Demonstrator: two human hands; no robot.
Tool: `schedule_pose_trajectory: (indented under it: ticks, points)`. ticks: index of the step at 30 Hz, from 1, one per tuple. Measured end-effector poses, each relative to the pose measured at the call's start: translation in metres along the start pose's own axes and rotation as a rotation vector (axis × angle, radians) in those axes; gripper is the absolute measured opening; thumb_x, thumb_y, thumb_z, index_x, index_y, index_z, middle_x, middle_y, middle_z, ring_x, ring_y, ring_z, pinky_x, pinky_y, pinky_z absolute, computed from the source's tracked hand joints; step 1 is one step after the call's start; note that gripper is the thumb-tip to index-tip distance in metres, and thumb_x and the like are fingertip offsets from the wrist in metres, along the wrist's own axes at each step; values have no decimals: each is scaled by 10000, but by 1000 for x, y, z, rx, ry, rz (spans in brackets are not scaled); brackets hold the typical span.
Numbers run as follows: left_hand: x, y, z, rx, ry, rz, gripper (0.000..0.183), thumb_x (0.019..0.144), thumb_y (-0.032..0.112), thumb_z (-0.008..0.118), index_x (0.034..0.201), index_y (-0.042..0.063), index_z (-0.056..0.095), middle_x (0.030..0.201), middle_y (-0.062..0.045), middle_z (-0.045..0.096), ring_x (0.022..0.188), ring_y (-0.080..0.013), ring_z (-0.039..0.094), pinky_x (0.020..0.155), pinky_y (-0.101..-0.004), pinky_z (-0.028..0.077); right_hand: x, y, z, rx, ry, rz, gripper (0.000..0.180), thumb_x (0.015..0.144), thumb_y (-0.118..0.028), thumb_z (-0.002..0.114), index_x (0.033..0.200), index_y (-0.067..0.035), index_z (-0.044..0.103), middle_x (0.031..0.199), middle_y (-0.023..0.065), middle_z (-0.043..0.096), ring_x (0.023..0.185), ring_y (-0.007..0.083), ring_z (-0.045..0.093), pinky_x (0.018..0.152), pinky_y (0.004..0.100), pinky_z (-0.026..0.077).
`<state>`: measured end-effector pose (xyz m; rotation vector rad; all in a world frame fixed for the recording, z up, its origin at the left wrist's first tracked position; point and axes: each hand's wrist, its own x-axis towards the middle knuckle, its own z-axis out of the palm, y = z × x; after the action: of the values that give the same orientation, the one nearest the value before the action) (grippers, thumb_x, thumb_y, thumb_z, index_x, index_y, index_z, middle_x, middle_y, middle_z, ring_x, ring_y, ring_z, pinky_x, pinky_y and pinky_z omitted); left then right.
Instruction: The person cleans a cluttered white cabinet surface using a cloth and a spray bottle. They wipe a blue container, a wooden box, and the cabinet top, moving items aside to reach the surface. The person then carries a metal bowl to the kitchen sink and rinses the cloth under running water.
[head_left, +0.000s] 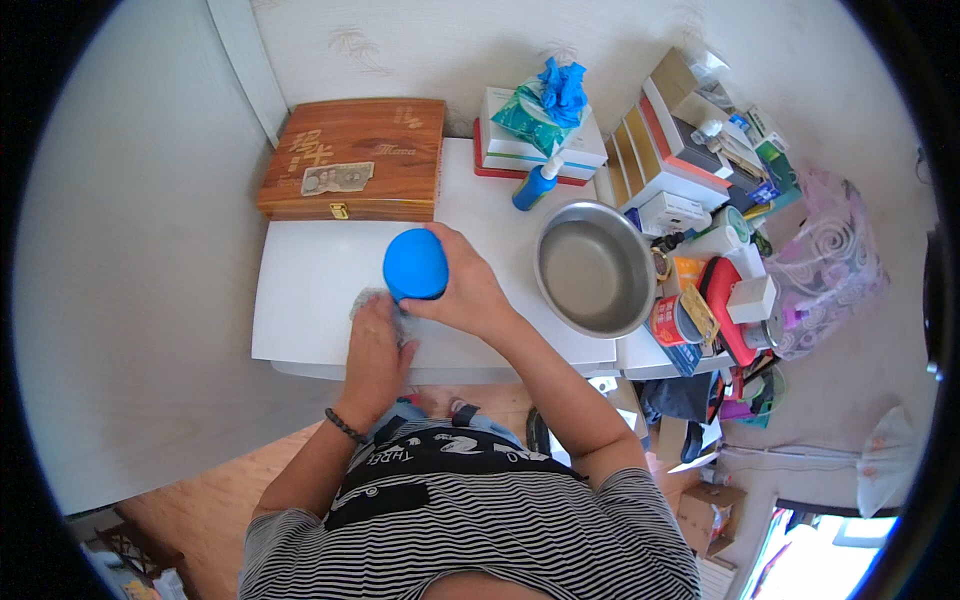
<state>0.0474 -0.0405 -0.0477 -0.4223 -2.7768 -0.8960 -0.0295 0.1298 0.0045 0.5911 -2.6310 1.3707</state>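
A blue-topped round container (415, 264) is gripped by my right hand (469, 289), thumb and fingers on its sides, above the white tabletop (315, 300). My left hand (375, 352) lies just below and left of it, its fingers on a thin greyish cloth or mesh (367, 298). How firmly the fingers hold that grey piece cannot be made out. Right of my right hand stands a round metal basin (582, 270). Behind the basin, a blue spray bottle (532, 189) with a white top stands tilted in the view.
A wooden box (367, 135) with a banknote (337, 178) on its lid stands at the back left. White boxes (499, 154) carry a green packet (525, 116) and a blue crumpled glove or plastic (562, 90). Boxes, a red case (721, 300) and a red-labelled can (666, 320) crowd the right side.
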Motion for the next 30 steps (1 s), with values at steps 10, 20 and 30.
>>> schedule_pose_trajectory:
  ticks: [10,20,30]
  points:
    - [65,-112,-6,495,135,-237,522,896,135,493,1390,41,352,1417,-293,292,1314,-467,253,1099,-534,193,-61,-40,-121,-33,539,-95,994,498,-305,866,1318,-16,384,1231,159,484,1106,287,522,931,395,435]
    - [103,-10,58,-96,-270,247,501,898,65,464,1390,125,387,1431,-135,384,1362,-336,278,1128,-445,201,-108,-30,-159,31,788,-41,1020,521,-479,835,1308,7,405,1224,173,503,1103,298,533,940,409,428]
    - [66,46,54,-710,-167,76,444,796,-100,465,1176,83,603,1129,-129,584,1051,-250,554,895,-313,454,-124,-18,-167,46,752,-70,1016,512,-459,840,1300,19,413,1225,176,507,1103,285,533,938,407,429]
